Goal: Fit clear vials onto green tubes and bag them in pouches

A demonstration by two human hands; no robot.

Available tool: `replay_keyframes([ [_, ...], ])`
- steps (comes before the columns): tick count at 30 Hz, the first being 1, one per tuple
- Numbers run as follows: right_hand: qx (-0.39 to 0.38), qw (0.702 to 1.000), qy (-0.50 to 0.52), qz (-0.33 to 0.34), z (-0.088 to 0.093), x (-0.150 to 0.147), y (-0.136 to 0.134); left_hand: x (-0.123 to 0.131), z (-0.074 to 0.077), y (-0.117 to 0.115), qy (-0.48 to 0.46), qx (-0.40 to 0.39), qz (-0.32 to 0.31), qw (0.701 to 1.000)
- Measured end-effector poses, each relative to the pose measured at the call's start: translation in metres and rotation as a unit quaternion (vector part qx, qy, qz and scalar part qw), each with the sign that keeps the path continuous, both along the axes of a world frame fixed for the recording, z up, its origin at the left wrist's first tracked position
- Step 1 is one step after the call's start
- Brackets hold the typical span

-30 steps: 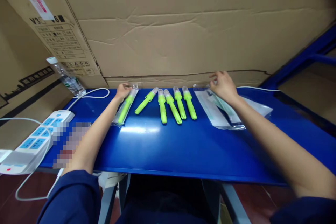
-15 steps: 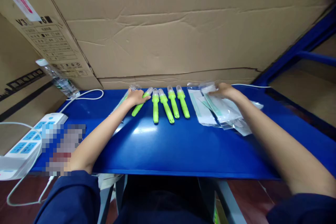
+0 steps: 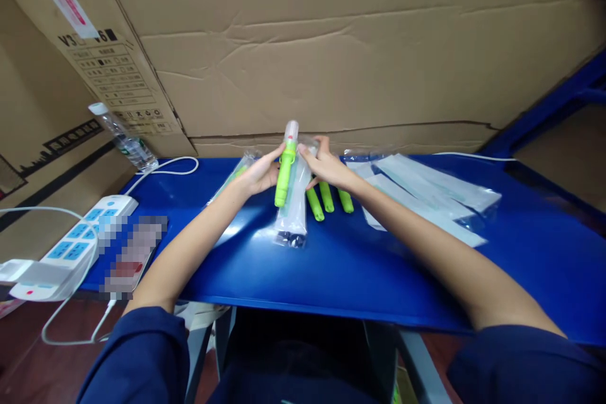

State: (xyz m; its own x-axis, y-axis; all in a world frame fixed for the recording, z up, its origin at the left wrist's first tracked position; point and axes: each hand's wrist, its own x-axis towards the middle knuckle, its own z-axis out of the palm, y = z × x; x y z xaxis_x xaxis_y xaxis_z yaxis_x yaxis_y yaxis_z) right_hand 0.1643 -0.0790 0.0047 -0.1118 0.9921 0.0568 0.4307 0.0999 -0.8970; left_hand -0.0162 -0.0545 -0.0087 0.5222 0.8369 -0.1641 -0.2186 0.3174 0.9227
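Pinched in my left hand (image 3: 262, 173) is a lime-green, pen-shaped tool (image 3: 284, 178) with a clear cap, tilted with its cap up. My right hand (image 3: 327, 165) grips the top of a clear plastic bag (image 3: 294, 218) with a white slip inside. The bag hangs right beside the green tool, partly behind it; I cannot tell whether its mouth is spread. Three more lime-green tools (image 3: 326, 197) lie on the blue table under my right hand, their upper ends hidden. Left of my left hand lies another clear bag (image 3: 231, 178) with something green in it.
Flat bags with white slips (image 3: 426, 192) lie overlapping on the right of the blue table (image 3: 331, 278). At the left are a power strip (image 3: 71, 249), a phone (image 3: 135, 252) with a white cable, and a plastic bottle (image 3: 125, 139). Cardboard (image 3: 307, 63) walls the back.
My left hand has lifted a green tool off the table. My right hand has come from the bag pile to the middle, bringing one bag. The remaining pile lies more spread out.
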Motion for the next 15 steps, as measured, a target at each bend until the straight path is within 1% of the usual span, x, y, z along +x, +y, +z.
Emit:
replay_keyframes([
  [1,0.032,0.999,-0.025,-0.012,0.002,-0.002,-0.001,-0.001,-0.002,-0.002,-0.007,-0.003,0.003,1.000],
  [2,0.079,0.995,-0.053,-0.039,0.004,-0.002,-0.002,-0.002,-0.004,-0.004,-0.010,-0.003,0.010,1.000],
  [4,0.187,0.971,-0.103,-0.110,0.008,-0.002,-0.003,-0.006,-0.006,-0.008,-0.004,0.001,0.026,1.000],
  [5,0.226,0.957,-0.124,-0.134,0.009,-0.003,-0.004,-0.008,-0.006,-0.010,0.002,0.006,0.031,0.999],
  [6,0.245,0.949,-0.137,-0.144,0.010,-0.004,-0.004,-0.010,-0.006,-0.012,0.009,0.014,0.036,0.999],
  [7,0.239,0.950,-0.143,-0.143,0.011,-0.005,-0.004,-0.011,-0.006,-0.015,0.018,0.026,0.042,0.999],
  [9,0.190,0.963,-0.151,-0.114,0.011,-0.009,-0.003,-0.011,-0.006,-0.021,0.039,0.062,0.051,0.996],
  [12,0.087,0.987,-0.136,0.002,0.009,-0.012,0.001,-0.011,-0.007,-0.031,0.097,0.130,0.046,0.986],
  [14,0.035,0.993,-0.081,0.075,0.005,-0.011,0.005,-0.011,-0.008,-0.036,0.155,0.178,0.062,0.970],
  [15,0.022,0.995,-0.045,0.088,0.003,-0.011,0.007,-0.012,-0.008,-0.037,0.184,0.200,0.079,0.959],
])
